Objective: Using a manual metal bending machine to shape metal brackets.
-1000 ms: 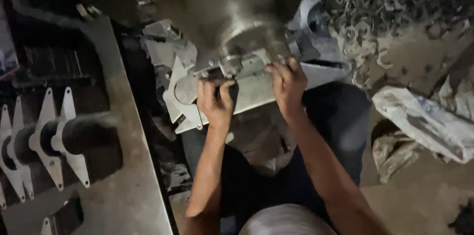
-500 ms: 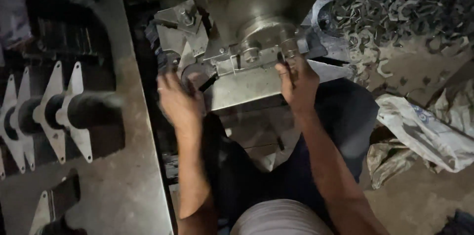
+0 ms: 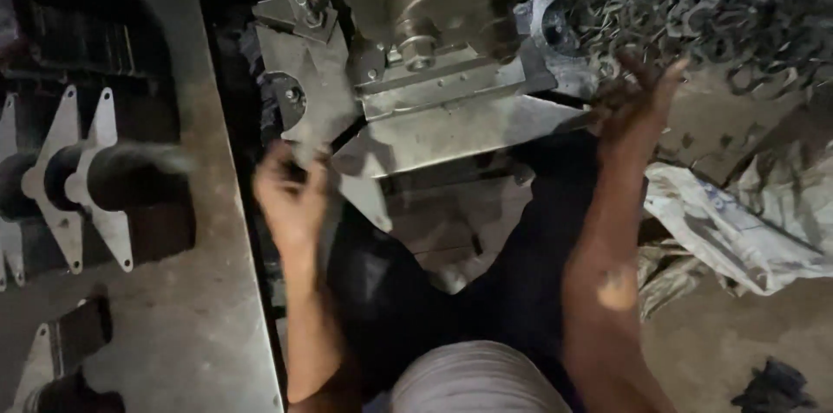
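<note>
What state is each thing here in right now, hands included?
Left hand: blurred, fingers curled around a flat metal plate.
Right hand: open, fingers spread, holding nothing, beside the scrap pile.
Press machine: nothing visible under its ram.
Sack: crumpled on floor.

Only one thing of the packaging kind shows here: a crumpled white sack (image 3: 729, 226) lying on the floor at the right, just beside the person's right forearm (image 3: 603, 231). It's a pale, woven-looking bag, creased and slumped flat, with faint bluish print on its upper fold and a duller, greyish bundle of the same stuff tucked under its lower edge. No labels, signs or screens anywhere else in view.
</note>
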